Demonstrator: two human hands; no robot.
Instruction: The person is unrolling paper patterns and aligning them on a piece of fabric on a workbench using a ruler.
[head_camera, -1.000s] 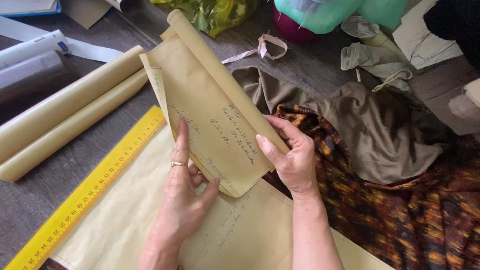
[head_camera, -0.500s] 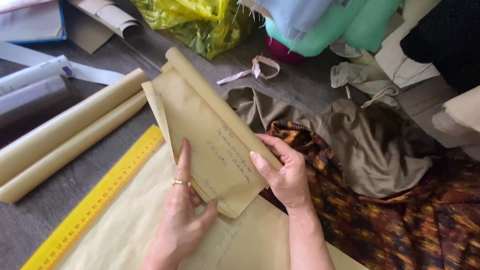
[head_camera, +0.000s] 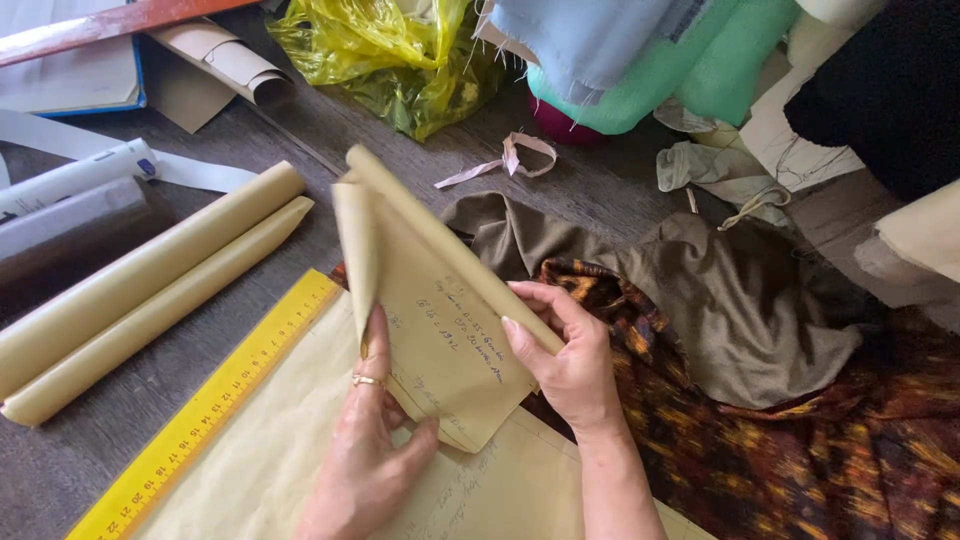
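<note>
- Yellow ruler (head_camera: 210, 405) lies on the desk (head_camera: 250, 130), left of the paper.
- Left hand (head_camera: 370, 450) pinches the folded paper pattern piece (head_camera: 440, 340), fingers closed on its partly unrolled left edge.
- Right hand (head_camera: 565, 355) grips its right, rolled edge.
- Olive fabric (head_camera: 720, 290) lies beside.

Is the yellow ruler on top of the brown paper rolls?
No, the yellow ruler lies flat on the table beside the big paper sheet, apart from the two paper rolls further left.
</note>
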